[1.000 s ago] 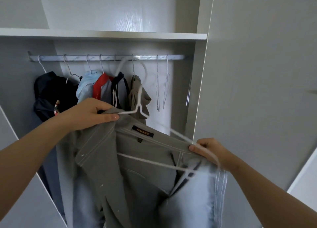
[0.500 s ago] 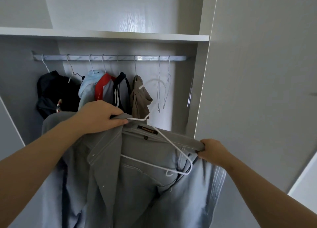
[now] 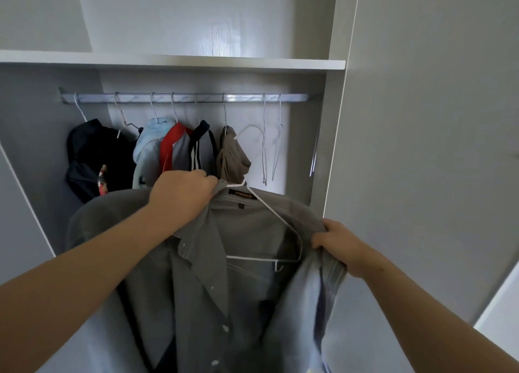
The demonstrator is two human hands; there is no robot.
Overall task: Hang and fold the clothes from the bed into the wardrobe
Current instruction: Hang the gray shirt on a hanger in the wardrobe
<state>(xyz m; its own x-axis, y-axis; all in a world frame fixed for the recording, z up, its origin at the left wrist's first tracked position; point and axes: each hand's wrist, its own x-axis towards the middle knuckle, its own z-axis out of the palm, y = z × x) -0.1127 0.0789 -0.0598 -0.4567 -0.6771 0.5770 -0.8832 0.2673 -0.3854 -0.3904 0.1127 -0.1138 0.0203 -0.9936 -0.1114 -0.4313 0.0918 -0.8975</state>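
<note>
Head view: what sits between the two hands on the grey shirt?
In the head view, between the left hand and right hand runs the collar of the grey shirt with its dark label, crossed by the white hanger.

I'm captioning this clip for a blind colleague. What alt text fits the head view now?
A person holds a grey shirt with a white wire hanger inside before an open wardrobe: the left hand grips the collar, the right hand its right edge. Behind, garments hang from a rail.

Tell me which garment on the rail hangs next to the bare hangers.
The khaki garment, rightmost of the hung clothes; bare hangers hang just right of it, the rest further left.
</note>
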